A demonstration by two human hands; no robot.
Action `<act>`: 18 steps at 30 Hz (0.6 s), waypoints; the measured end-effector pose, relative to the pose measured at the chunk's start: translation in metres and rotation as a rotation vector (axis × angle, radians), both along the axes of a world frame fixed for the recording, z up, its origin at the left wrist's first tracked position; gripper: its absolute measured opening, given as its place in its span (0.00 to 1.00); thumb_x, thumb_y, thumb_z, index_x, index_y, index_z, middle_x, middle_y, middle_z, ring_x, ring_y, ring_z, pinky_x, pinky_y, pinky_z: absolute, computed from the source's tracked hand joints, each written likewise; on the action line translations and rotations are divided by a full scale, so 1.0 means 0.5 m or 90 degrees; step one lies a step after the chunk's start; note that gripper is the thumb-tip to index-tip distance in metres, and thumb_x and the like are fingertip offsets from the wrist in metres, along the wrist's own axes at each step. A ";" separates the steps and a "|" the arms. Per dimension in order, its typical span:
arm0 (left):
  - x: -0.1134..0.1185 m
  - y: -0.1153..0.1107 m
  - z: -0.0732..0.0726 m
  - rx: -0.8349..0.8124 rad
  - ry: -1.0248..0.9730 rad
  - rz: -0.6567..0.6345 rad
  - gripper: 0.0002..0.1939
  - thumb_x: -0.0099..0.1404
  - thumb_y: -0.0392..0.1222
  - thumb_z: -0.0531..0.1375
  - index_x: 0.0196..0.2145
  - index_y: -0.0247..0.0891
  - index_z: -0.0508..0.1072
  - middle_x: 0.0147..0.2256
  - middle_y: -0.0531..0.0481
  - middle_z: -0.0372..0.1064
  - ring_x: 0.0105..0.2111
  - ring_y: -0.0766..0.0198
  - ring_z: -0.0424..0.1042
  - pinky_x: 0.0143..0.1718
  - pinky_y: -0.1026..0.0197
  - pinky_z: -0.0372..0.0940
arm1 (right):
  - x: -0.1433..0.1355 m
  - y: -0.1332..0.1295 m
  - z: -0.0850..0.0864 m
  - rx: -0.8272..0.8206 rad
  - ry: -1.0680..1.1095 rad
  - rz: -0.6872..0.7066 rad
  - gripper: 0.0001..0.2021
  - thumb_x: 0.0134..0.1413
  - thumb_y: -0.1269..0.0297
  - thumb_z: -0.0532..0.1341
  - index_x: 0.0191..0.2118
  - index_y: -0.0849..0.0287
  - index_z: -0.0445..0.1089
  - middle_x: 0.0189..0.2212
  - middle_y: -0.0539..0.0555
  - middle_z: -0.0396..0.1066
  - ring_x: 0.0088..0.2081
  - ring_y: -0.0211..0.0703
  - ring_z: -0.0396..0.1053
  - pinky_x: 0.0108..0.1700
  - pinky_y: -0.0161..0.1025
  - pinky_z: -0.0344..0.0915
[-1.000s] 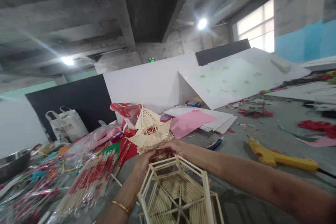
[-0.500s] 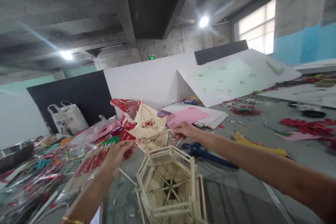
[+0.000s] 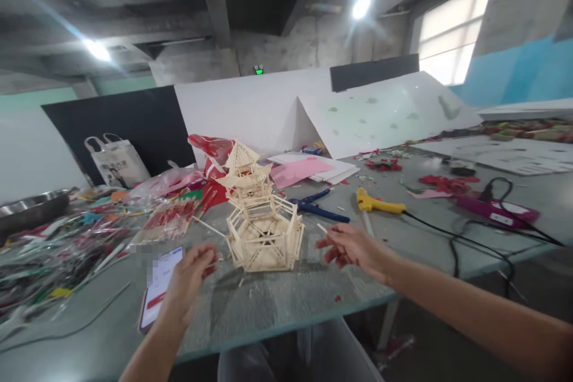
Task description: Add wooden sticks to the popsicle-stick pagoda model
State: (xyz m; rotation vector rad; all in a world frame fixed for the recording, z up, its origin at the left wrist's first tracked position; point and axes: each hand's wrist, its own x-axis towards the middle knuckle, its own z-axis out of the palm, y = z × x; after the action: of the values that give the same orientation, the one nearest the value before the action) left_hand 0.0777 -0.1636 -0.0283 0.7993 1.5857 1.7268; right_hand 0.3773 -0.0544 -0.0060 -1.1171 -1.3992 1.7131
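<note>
Head camera sees the stick frame sitting on the gray tabletop, with the pointy stick tower just behind it. To the left of the frame, the left hand is loose with bent fingers and grips nothing, by the phone. To the right of the frame, the right hand pinches a little stick, with the blue cutters and yellow glue gun farther back.
</note>
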 end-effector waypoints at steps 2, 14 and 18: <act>0.003 0.021 -0.011 -0.003 0.002 0.021 0.12 0.49 0.40 0.62 0.33 0.34 0.71 0.34 0.47 0.70 0.34 0.62 0.69 0.35 0.62 0.64 | -0.004 -0.011 -0.025 -0.026 0.012 0.005 0.03 0.58 0.66 0.52 0.34 0.59 0.57 0.37 0.57 0.71 0.23 0.36 0.71 0.18 0.29 0.59; -0.002 0.101 -0.026 -0.025 -0.012 0.010 0.10 0.48 0.27 0.55 0.31 0.35 0.69 0.27 0.51 0.69 0.27 0.65 0.69 0.28 0.64 0.63 | -0.074 0.028 -0.073 -0.038 0.071 0.005 0.02 0.53 0.68 0.53 0.34 0.59 0.57 0.35 0.54 0.70 0.23 0.37 0.71 0.17 0.31 0.60; 0.008 0.101 -0.025 -0.037 -0.027 -0.022 0.08 0.51 0.30 0.56 0.32 0.35 0.68 0.28 0.48 0.71 0.27 0.63 0.71 0.30 0.62 0.65 | -0.086 0.038 -0.070 -0.063 0.093 0.021 0.03 0.51 0.69 0.54 0.32 0.58 0.57 0.31 0.52 0.71 0.23 0.37 0.71 0.19 0.31 0.61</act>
State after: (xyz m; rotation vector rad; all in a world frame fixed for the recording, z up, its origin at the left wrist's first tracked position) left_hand 0.0816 -0.1132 -0.0409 0.7524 1.5768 1.6554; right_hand 0.3343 -0.0355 -0.0409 -1.0046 -1.2620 1.8657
